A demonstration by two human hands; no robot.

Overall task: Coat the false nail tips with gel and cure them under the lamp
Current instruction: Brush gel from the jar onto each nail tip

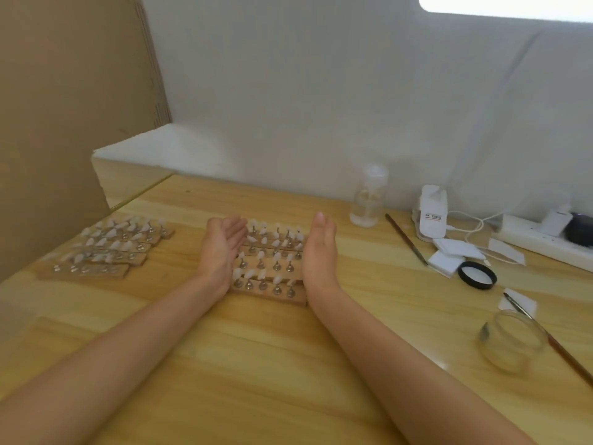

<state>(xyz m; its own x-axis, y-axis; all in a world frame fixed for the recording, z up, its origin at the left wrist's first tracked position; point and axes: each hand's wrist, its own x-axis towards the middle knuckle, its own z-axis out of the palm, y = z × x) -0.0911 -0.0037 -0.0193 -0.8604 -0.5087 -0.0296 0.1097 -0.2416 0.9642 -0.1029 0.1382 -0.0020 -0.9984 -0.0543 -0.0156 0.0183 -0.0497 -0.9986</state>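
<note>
**Gathering the strips, gel not yet begun**

The left hand (221, 248) and the right hand (319, 252) stand on edge, fingers straight and held together, gripping nothing. Between the palms lie the wooden strips (272, 297) that carry the false nail tips (261, 254); each hand seems to press one side of the block. I judge the next move needs a free hand for the brush (561, 350) on the glass jar (510, 342).

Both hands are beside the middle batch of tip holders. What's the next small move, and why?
Likely press both palms inward to square up the middle batch of tip holders. The left hand and right hand, both open, flank it, and its wooden strips lie staggered, so they might shift unevenly otherwise.
</note>
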